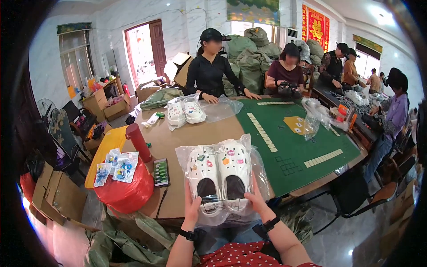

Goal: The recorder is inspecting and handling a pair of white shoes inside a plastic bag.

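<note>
A pair of white clogs with holes and colourful charms on the toes lies in a clear plastic bag, above the near edge of the brown tabletop. The toes point away from me and the dark insides show at the heel end. My left hand grips the bagged pair along its left side, thumb on top. On the right side my right hand holds it the same way. Most of the fingers are hidden beside and under the bag. Farther back on the table sits another bagged pair of white clogs.
Left of the clogs are a phone, a dark red cylinder and a red plastic bag topped with small blue-filled packets. A green mat carries rows of pale tiles. Several people stand or sit around the tables.
</note>
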`<state>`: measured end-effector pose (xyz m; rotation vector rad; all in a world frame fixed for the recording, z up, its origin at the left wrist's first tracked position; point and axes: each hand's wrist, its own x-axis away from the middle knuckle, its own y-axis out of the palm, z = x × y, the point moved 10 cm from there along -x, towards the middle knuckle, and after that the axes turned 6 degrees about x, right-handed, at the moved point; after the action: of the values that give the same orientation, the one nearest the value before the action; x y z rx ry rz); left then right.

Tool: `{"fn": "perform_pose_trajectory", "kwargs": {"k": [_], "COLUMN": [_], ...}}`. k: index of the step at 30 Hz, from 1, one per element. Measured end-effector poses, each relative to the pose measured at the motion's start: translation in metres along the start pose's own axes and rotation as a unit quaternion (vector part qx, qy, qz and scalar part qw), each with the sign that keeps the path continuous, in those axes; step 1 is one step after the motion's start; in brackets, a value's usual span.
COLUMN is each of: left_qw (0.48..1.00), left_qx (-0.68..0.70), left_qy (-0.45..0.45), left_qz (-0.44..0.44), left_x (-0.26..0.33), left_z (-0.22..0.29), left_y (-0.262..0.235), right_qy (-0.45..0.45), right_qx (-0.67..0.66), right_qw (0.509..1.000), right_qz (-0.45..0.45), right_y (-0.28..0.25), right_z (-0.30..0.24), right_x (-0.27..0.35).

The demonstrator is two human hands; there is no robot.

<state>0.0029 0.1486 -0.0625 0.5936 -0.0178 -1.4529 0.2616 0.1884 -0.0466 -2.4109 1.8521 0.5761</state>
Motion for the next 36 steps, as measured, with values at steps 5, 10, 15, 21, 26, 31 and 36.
{"fn": "perform_pose_trajectory", "kwargs": {"k": [5, 10, 15, 21, 26, 31, 36], "left_qw": [0.999, 0.995, 0.992, 0.996, 0.994, 0.995, 0.995], "left_qx": [-0.031, -0.039, -0.076, -0.005, -0.043, -0.02, -0.015], "left_qy": [0.036, 0.037, 0.063, 0.037, 0.058, 0.067, 0.071], "left_qz": [0.014, 0.08, 0.081, 0.079, 0.087, 0.078, 0.07], "left_x": [0.003, 0.009, 0.004, 0.007, 0.008, 0.007, 0.005], "left_z": [0.003, 0.003, 0.014, 0.012, 0.008, 0.005, 0.005], "left_y": [0.003, -0.005, 0.003, 0.003, -0.002, -0.004, -0.002], "right_qy": [-0.003, -0.023, -0.012, -0.011, -0.006, -0.015, -0.028], "right_qx": [-0.019, 0.04, -0.003, 0.008, -0.023, -0.05, -0.034], "right_qw": [0.999, 0.994, 0.994, 0.993, 0.994, 0.994, 0.994], "right_qz": [0.05, 0.103, 0.109, 0.114, 0.111, 0.099, 0.097], "right_y": [-0.008, -0.012, -0.004, -0.005, -0.011, -0.003, -0.009], "right_z": [0.016, 0.017, 0.002, 0.005, 0.017, 0.008, 0.013], "right_x": [0.005, 0.011, 0.009, 0.007, 0.008, 0.008, 0.007]}}
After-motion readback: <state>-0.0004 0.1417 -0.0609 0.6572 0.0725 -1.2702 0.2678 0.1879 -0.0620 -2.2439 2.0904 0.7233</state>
